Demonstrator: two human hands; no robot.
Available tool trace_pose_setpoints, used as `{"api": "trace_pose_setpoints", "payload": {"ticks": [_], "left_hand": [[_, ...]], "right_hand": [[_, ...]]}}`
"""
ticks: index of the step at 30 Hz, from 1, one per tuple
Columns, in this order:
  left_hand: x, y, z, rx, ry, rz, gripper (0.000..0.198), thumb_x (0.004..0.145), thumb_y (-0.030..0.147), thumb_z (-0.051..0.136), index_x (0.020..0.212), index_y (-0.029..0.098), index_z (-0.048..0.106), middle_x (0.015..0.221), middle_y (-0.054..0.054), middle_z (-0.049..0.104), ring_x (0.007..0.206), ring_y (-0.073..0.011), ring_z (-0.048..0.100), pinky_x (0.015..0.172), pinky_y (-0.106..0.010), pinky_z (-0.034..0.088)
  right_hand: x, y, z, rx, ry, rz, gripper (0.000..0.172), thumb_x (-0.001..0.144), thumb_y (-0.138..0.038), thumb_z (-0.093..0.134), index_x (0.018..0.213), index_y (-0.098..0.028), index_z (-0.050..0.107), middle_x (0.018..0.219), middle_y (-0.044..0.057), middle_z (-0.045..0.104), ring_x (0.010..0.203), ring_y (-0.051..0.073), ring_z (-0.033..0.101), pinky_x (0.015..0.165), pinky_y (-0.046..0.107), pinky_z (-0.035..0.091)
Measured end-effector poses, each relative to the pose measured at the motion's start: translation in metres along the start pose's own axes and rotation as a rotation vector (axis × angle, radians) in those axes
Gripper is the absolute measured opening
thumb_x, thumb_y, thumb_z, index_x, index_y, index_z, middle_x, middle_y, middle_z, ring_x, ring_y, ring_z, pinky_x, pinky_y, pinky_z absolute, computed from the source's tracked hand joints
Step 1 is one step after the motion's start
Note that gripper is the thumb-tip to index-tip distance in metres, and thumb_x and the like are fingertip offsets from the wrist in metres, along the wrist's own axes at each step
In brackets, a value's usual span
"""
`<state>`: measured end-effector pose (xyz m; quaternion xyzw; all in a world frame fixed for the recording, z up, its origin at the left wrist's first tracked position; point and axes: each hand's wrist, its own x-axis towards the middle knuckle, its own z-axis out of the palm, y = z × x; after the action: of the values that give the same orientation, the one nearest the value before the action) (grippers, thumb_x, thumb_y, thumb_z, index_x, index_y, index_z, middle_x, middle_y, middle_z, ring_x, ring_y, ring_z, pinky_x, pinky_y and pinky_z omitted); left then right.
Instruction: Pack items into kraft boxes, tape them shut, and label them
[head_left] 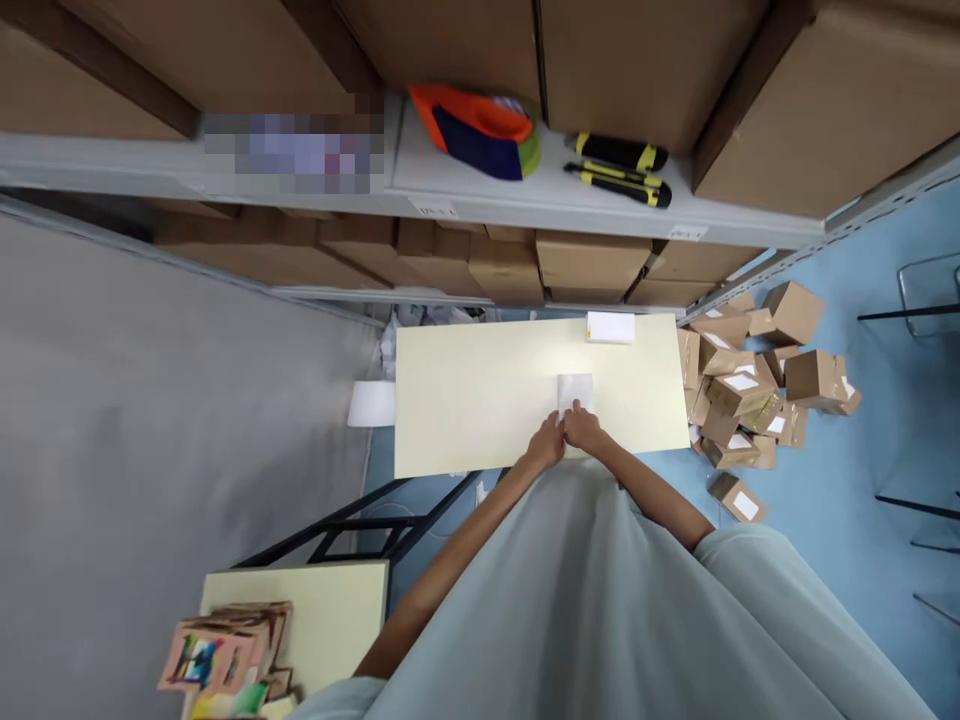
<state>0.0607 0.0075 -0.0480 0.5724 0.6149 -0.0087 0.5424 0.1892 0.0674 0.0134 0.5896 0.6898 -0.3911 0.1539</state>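
Note:
A small flat white packet or folded sheet (575,387) lies on the pale yellow table (480,390) in front of me; its exact kind is too small to make out. My left hand (548,440) is closed at the near left corner of it, fingertips pressed together at its edge. Close beside it, my right hand (582,426) grips the near edge, with one finger reaching over the top surface. The two hands almost touch, and they hide the near end of the white piece. Farther back on the same table stands a white box (610,327).
Shelving with cardboard boxes (592,262) rises behind the table. Two yellow-black box cutters (622,168) and an orange-blue item (480,130) rest on a shelf (300,180). Boxes (739,390) are heaped on the floor at right. A side table (337,610) at lower left bears flattened cardboard.

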Motion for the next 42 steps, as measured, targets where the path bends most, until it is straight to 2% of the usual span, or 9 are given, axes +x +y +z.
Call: {"api": "trace_pose_setpoints", "payload": {"ticks": [6,9,12,15,17,21,30,37,42], "left_hand": [[-0.001,-0.008,-0.034,0.059,-0.159,0.034,0.089,0.075,0.039,0.066,0.163,0.025,0.057,0.184,-0.016,0.039,0.168,-0.0418,0.041,0.14,-0.049,0.032],[-0.001,-0.016,-0.05,0.097,-0.192,0.042,0.087,0.074,0.051,0.066,0.159,0.032,0.061,0.18,-0.01,0.047,0.169,-0.0408,0.041,0.14,-0.049,0.03],[-0.001,-0.026,-0.058,0.13,-0.208,0.059,0.084,0.075,0.058,0.065,0.157,0.038,0.064,0.177,-0.004,0.052,0.171,-0.0364,0.038,0.141,-0.046,0.029],[0.0,-0.036,-0.062,0.133,-0.22,0.086,0.086,0.077,0.06,0.066,0.159,0.03,0.065,0.178,-0.006,0.051,0.172,-0.0341,0.036,0.142,-0.044,0.026],[0.001,-0.041,-0.065,0.118,-0.217,0.082,0.088,0.081,0.058,0.065,0.162,0.024,0.062,0.178,-0.01,0.051,0.172,-0.0334,0.037,0.143,-0.044,0.026],[-0.001,-0.047,-0.075,0.113,-0.208,0.062,0.084,0.089,0.053,0.06,0.165,0.017,0.057,0.177,-0.014,0.051,0.167,-0.0311,0.045,0.139,-0.042,0.032],[-0.026,-0.059,-0.083,0.097,-0.184,0.041,0.084,0.089,0.053,0.06,0.165,0.017,0.057,0.179,-0.013,0.048,0.168,-0.03,0.044,0.14,-0.042,0.03],[-0.038,-0.045,-0.086,0.071,-0.124,0.053,0.077,0.082,0.058,0.064,0.153,0.029,0.069,0.171,-0.009,0.06,0.165,-0.0349,0.049,0.136,-0.043,0.037],[-0.038,-0.042,-0.077,-0.021,-0.058,0.083,0.066,0.083,0.059,0.071,0.137,0.02,0.075,0.156,-0.02,0.071,0.157,-0.0431,0.057,0.131,-0.051,0.042]], "right_hand": [[-0.009,-0.026,-0.025,-0.014,0.063,0.028,0.034,0.063,-0.037,0.085,0.097,-0.041,0.085,0.127,0.015,0.082,0.098,0.04,0.086,0.082,0.061,0.07],[-0.008,-0.035,-0.055,-0.008,0.102,0.017,0.032,0.058,-0.039,0.089,0.089,-0.045,0.083,0.106,0.009,0.086,0.084,0.038,0.086,0.073,0.058,0.069],[-0.003,-0.041,-0.118,0.008,0.279,-0.057,0.027,0.073,-0.037,0.086,0.1,-0.04,0.084,0.109,0.008,0.086,0.097,0.033,0.085,0.086,0.05,0.069],[0.004,-0.047,-0.21,0.002,0.629,-0.199,0.033,0.103,-0.031,0.061,0.131,-0.029,0.078,0.14,0.012,0.079,0.127,0.03,0.076,0.109,0.047,0.063],[0.008,-0.051,-0.269,-0.049,0.836,-0.234,0.041,0.111,-0.027,0.049,0.146,-0.017,0.069,0.151,0.019,0.07,0.139,0.032,0.067,0.119,0.047,0.055],[0.02,-0.057,-0.341,-0.149,0.904,-0.14,0.044,0.111,-0.022,0.046,0.149,-0.008,0.063,0.154,0.026,0.063,0.144,0.038,0.057,0.124,0.053,0.047],[0.036,-0.052,-0.352,-0.289,0.863,-0.077,0.045,0.108,-0.02,0.054,0.15,-0.004,0.061,0.153,0.03,0.061,0.144,0.039,0.05,0.12,0.056,0.046],[0.021,-0.055,-0.359,-0.29,0.829,-0.029,0.032,0.114,-0.018,0.058,0.136,0.004,0.066,0.145,0.03,0.063,0.138,0.03,0.054,0.115,0.047,0.045],[0.005,-0.045,-0.352,-0.329,0.794,-0.046,0.03,0.117,-0.023,0.059,0.128,0.004,0.069,0.133,0.026,0.07,0.135,0.03,0.056,0.118,0.049,0.041]]}}
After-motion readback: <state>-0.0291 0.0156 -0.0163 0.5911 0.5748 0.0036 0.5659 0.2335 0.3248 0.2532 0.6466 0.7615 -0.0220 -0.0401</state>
